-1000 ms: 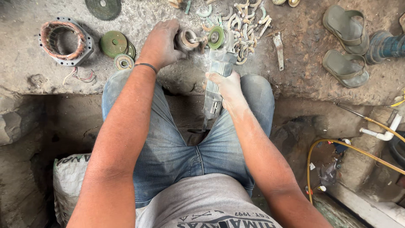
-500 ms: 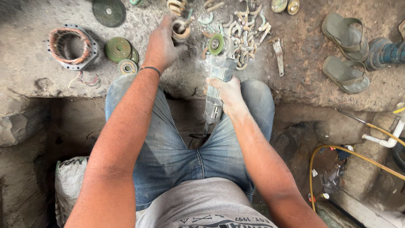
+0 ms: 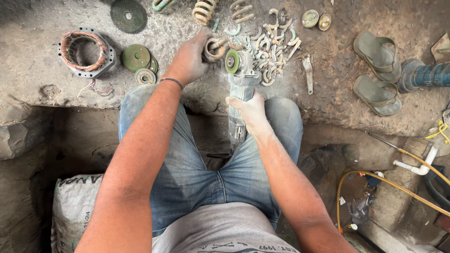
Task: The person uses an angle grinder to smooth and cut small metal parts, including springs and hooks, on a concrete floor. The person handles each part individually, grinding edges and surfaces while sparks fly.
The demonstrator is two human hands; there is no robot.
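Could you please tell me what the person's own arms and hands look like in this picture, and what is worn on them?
Both arms are bare, with no sleeves showing and no gloves. The left hand has a thin dark band around its wrist. The right hand is dusted with pale grey powder and wears nothing.

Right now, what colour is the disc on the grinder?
Green, on the grey angle grinder's round disc, clearest in the head view.

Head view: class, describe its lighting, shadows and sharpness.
Head view: soft, even daylight with no glare; deep shadow fills the pit beneath the legs; the left hand, the right hand on the angle grinder and the metal ring look sharp; frame edges bend slightly.
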